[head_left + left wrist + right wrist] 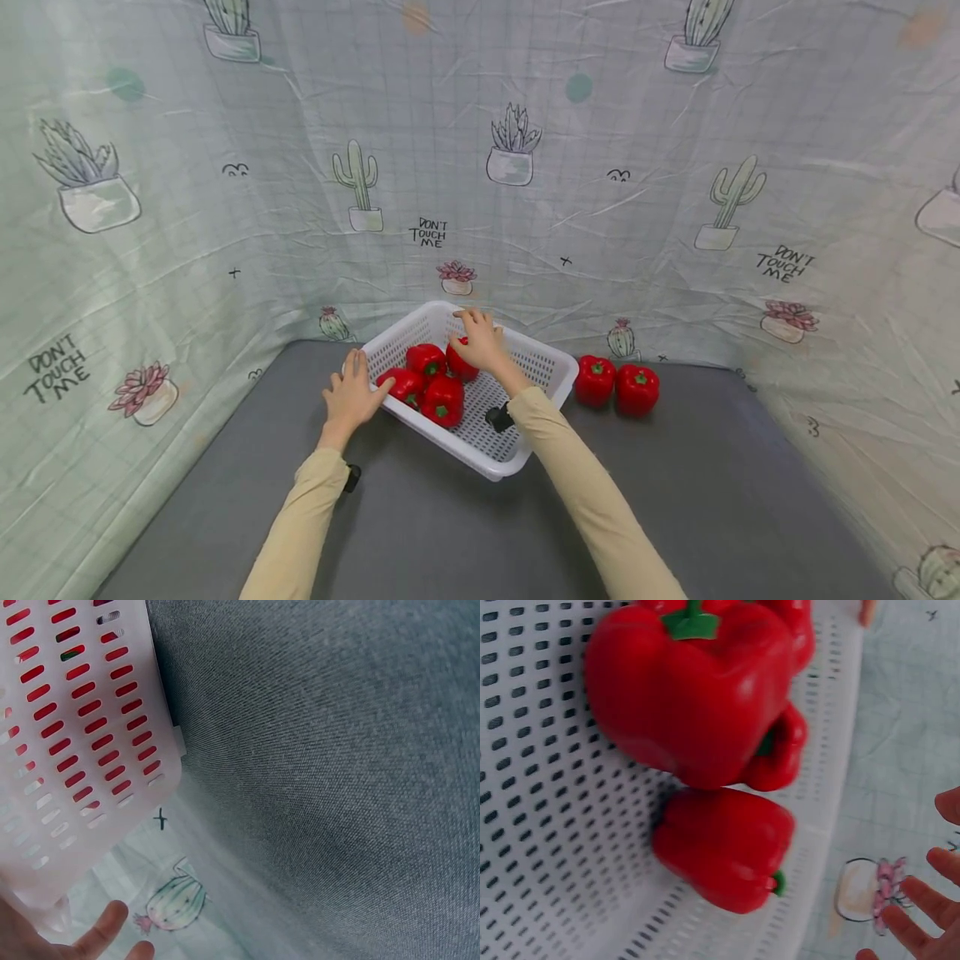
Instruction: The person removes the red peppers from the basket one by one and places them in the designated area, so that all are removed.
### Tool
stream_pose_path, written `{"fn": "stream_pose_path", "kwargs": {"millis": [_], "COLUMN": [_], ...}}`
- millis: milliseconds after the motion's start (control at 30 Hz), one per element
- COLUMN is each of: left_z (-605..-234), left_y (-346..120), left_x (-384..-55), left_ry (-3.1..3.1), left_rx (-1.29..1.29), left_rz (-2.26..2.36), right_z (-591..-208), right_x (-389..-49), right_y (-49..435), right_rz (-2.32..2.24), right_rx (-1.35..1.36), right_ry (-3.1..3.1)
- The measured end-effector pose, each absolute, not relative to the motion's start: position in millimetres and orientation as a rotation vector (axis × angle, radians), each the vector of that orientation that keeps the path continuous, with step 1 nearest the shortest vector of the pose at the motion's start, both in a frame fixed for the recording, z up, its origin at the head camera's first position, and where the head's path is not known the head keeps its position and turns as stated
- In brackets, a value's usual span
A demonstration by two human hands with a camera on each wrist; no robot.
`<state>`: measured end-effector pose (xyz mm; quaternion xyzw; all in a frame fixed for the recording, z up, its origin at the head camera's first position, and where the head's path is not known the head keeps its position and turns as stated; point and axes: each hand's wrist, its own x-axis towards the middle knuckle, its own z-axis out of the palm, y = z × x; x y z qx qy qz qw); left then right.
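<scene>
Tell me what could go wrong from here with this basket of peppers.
The four peppers are bunched toward one end of the basket, so lifting it might make that end dip and let them roll.

Two other peppers sit on the table close by the basket's right end; swinging the basket that way could knock them.

The right hand reaches over the basket with its fingers spread, so a careless move might nudge the peppers inside.

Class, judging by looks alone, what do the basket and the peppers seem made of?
Basket: probably plastic, smooth and white, moulded-looking with even rows of slots.
Peppers: smooth, glossy red, with bright highlights; real vegetable or plastic imitation, I can't tell.
</scene>
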<state>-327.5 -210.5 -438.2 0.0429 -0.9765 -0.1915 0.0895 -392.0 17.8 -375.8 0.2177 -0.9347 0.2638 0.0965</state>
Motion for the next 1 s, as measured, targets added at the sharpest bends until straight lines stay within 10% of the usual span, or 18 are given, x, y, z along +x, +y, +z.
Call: {"fn": "stream_pose_path", "kwargs": {"millis": [1000], "left_z": [-436.2], "left_y": [-208.9], "left_x": [-326.8], "left_ry": [-2.914], "left_rx": [0.140], "left_rz": [-0.553], "right_z": [-425.5], "right_x": [-401.3], "right_y": [14.9], "right_rz": [0.109], "right_rx": [0.643], "right_ry": [-3.079]}}
